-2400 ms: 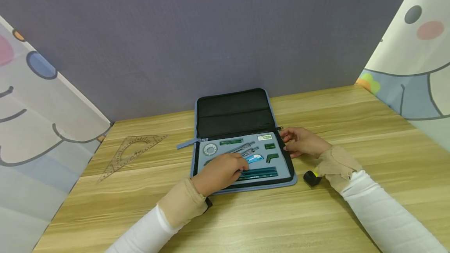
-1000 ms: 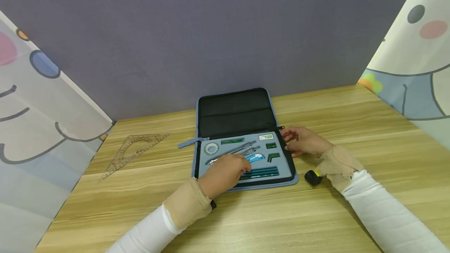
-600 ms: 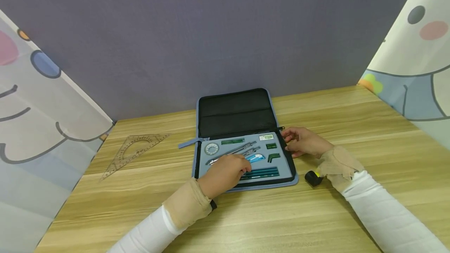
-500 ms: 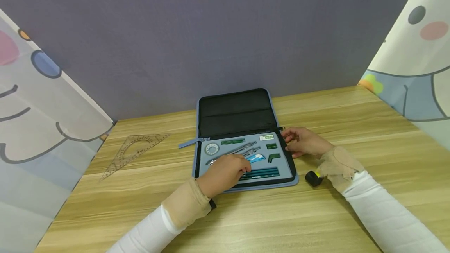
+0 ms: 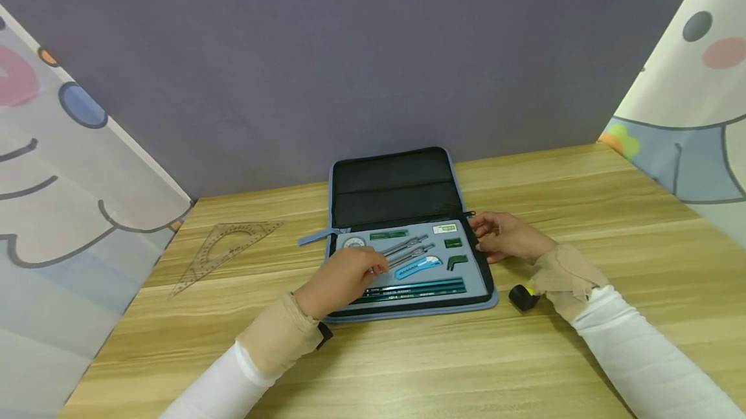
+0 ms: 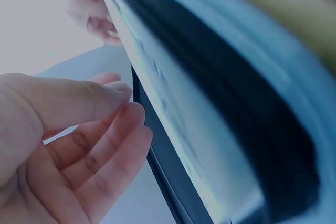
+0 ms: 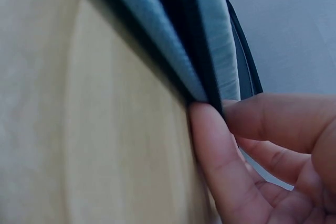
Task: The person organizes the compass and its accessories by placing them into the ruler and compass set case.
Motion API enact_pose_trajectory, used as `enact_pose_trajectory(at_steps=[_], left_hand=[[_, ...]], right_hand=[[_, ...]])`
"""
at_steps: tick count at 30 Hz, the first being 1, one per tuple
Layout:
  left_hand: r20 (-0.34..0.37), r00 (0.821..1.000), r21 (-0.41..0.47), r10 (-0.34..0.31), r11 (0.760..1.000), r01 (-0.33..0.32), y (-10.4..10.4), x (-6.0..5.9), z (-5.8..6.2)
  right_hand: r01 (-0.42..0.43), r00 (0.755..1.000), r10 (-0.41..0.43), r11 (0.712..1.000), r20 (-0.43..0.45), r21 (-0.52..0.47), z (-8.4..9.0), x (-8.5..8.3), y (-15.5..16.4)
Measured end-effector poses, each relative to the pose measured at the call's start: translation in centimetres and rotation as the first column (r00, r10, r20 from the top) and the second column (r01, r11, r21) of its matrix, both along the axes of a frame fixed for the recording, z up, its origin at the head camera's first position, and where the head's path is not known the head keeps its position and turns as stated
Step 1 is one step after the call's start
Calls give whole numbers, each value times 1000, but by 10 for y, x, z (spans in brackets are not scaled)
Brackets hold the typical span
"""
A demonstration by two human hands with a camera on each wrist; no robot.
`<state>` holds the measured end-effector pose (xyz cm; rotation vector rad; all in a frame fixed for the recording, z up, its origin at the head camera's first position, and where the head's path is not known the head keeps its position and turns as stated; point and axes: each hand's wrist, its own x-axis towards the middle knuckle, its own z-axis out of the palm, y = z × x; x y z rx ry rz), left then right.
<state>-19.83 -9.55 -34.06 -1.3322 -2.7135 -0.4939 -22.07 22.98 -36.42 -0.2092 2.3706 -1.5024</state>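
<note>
An unzipped drawing-set case (image 5: pixel 396 193) lies on the table with its black-lined lid folded back. My left hand (image 5: pixel 342 280) hovers over the left part of its grey tray, and in the left wrist view its fingers (image 6: pixel 118 150) are gently bent with nothing between them. To the right of that hand, a blue utility knife (image 5: pixel 418 267) sits in its slot. Two compasses (image 5: pixel 409 250) lie behind the knife, and dark green pencils (image 5: pixel 416 287) in front. My right hand (image 5: pixel 506 237) pinches the case's right edge between thumb and finger, as the right wrist view shows.
A clear set square (image 5: pixel 227 247) lies on the wooden table to the left. The tray also bears an eraser (image 5: pixel 445 228), a round white dial (image 5: pixel 353 243) partly covered by my left hand, and small green pieces (image 5: pixel 457 261). A grey panel (image 5: pixel 373 69) stands behind.
My left hand has shifted left off the utility knife, which now shows in full, and the pencils are less covered. The right hand stays at the case's edge.
</note>
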Motion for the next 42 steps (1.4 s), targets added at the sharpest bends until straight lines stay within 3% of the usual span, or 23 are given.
enact_pose_trajectory(at_steps=[10,18,22,32,37,39,42], left_hand=[[-32,990,-4,136,991,-136,-42,-12,5],[-4,974,-35,227,973,-227,-80,-25,8],[44,957,-58,288,957,-286,-100,-33,10],[138,894,-56,426,905,-422,-150,-52,11],[124,864,-47,488,873,-486,-174,-60,9],[121,840,-58,528,849,-525,-184,-62,7],[147,783,-82,604,797,-599,-196,-63,6]], right_hand=[[-5,1000,5,1000,6,-1,1,1,1],[-6,1000,6,1000,0,-1,2,1,0],[-8,1000,8,1000,2,-1,2,1,0],[-8,1000,8,1000,3,-5,1,0,0],[0,1000,0,1000,-1,2,0,0,1],[-1,1000,1,1000,-3,4,-1,0,1],[-2,1000,2,1000,-1,-1,-1,0,1]])
